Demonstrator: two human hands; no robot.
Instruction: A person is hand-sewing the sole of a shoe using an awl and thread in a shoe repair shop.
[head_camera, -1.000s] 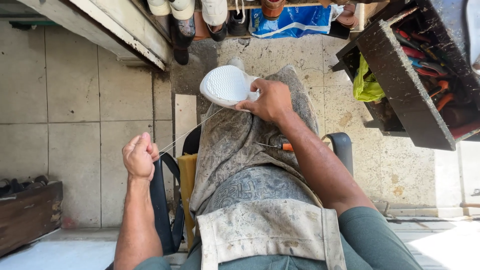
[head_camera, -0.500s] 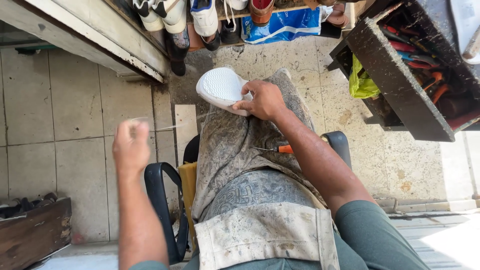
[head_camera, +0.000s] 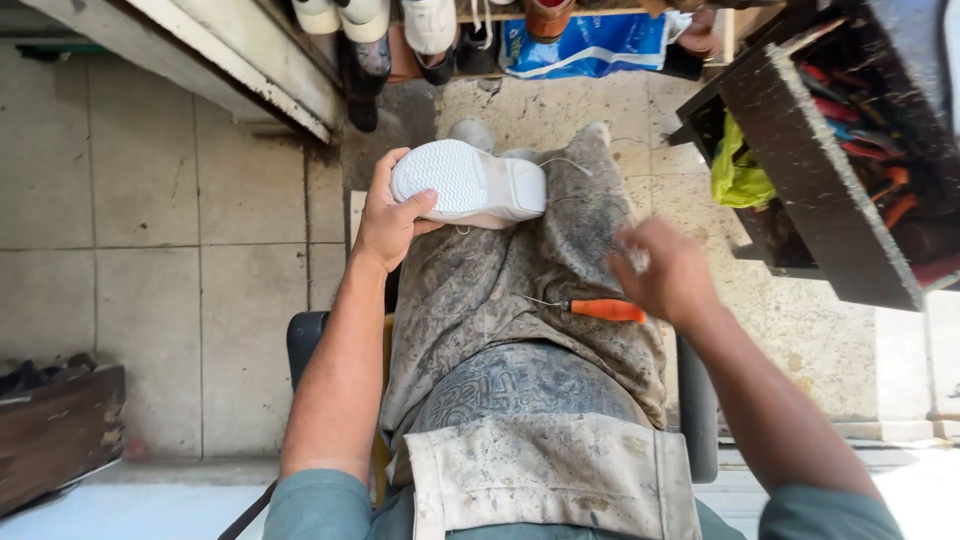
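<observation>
Left hand (head_camera: 390, 215) is clamping the white shoe (head_camera: 468, 183) sole-up at the apron's (head_camera: 520, 300) far edge, steadying it; blurred right hand (head_camera: 665, 275), grip unclear, is hovering above the orange-handled awl (head_camera: 600, 309).

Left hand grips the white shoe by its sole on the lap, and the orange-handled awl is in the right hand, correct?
Not quite. In the head view the orange-handled awl lies on the stained apron, beside the right hand, not in it. The left hand does grip the white shoe.
</observation>
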